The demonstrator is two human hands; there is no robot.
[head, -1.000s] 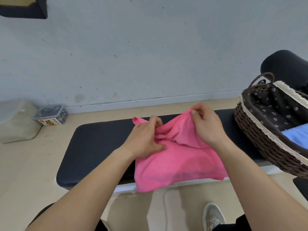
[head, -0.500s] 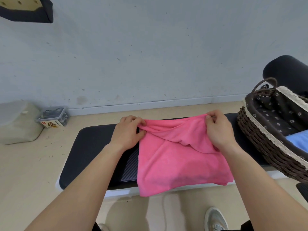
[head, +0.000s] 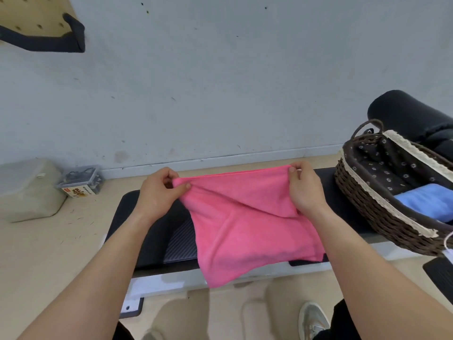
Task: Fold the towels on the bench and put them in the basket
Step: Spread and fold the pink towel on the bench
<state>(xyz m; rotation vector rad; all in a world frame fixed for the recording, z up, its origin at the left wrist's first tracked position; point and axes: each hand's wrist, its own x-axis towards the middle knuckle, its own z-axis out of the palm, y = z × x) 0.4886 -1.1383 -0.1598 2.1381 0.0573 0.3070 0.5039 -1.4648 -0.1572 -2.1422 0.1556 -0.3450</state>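
Spanning the scene: a black worktop (head: 147, 231) ran left to right in front of a pale wall (head: 220, 82).
Towel: a pink towel (head: 245, 224) lay spread over the worktop's middle, its near corner hanging past the front edge, its far edge lifted and pulled taut between the hands.
Basket: a dark wicker basket (head: 362, 200) with a lace rim stood on the worktop's right end, just beside the towel; a folded blue towel (head: 426, 200) lay inside.
Left hand: the left hand (head: 159, 192) pinched the towel's far left corner between thumb and fingers.
Right hand: the right hand (head: 304, 187) pinched the far right corner the same way.
Floor: a grey tub (head: 27, 190) and a small clear box (head: 81, 181) stood by the wall on the left.
Shoe: a pale shoe (head: 312, 320) showed below the worktop.
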